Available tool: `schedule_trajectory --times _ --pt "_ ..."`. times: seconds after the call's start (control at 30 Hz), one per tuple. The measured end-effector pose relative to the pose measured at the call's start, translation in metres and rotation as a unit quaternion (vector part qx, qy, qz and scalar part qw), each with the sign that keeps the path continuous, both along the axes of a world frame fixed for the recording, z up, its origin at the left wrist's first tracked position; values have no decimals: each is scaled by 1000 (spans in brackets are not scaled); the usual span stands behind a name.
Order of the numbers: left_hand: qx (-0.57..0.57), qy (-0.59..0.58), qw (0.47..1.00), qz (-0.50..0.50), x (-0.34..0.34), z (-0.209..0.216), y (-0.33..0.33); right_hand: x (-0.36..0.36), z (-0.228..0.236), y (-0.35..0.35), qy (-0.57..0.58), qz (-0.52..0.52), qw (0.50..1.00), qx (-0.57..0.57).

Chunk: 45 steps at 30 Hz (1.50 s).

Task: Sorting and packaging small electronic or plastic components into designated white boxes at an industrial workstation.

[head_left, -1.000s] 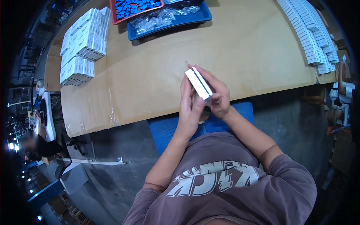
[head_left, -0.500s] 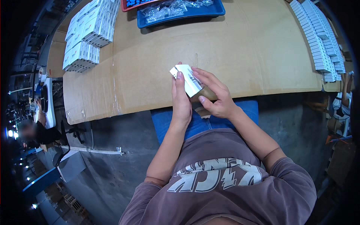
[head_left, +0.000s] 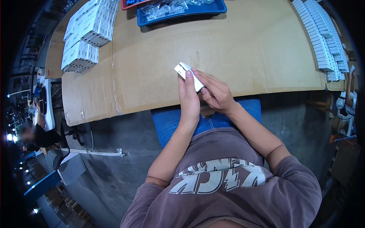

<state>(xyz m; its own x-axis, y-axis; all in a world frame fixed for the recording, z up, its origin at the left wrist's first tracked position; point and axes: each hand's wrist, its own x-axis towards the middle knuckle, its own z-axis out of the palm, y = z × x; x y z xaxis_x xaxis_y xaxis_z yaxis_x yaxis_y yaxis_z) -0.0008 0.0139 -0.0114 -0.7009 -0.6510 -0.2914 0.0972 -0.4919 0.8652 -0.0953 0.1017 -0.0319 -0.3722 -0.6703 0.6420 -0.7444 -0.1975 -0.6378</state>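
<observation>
A small white carton [head_left: 195, 81] is held between my two hands, just above the table's near edge. My left hand [head_left: 189, 95] is closed on its left side, with the thumb lying along the carton's top. The fingers of my right hand [head_left: 216, 91] wrap round its right side, and the thumb presses at the near end. At the far end a flap [head_left: 182, 65] stands a little apart from the body, with a dark gap beside it. The carton's underside and part of its sides are hidden by my fingers.
Stacked white cartons [head_left: 81, 55] stand at the table's [head_left: 152, 68] far left, and more stacks [head_left: 323, 41] line the right. A blue tray [head_left: 182, 18] of clear plastic pieces sits at the back beside a red tray [head_left: 127, 5]. Another person [head_left: 42, 133] is at the left.
Both hands have turned the carton, so its broad printed face no longer shows and a narrower side faces up. My right fingers have drawn in closer to the left hand.
</observation>
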Motion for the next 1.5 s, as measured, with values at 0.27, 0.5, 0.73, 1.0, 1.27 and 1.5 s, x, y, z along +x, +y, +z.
schedule_trajectory --times 0.27,0.5,0.73,1.0,1.27,1.5 --pt "-36 -29 998 37 -1 -1 7 11 -7 1 -26 -14 999 23" --pt "-33 -18 998 49 1 -4 7 14 -4 -2 -49 -3 999 20" --pt "-46 62 997 26 7 -6 -15 7 3 -2 -235 55 970 24" --pt "-405 34 912 -58 11 -3 -22 -5 35 10 -652 56 742 143" --pt "-239 38 970 -34 1 3 -10 -1 28 10 -558 84 823 64" --pt "-121 65 990 -22 3 8 -6 20 30 7 -255 30 964 70"
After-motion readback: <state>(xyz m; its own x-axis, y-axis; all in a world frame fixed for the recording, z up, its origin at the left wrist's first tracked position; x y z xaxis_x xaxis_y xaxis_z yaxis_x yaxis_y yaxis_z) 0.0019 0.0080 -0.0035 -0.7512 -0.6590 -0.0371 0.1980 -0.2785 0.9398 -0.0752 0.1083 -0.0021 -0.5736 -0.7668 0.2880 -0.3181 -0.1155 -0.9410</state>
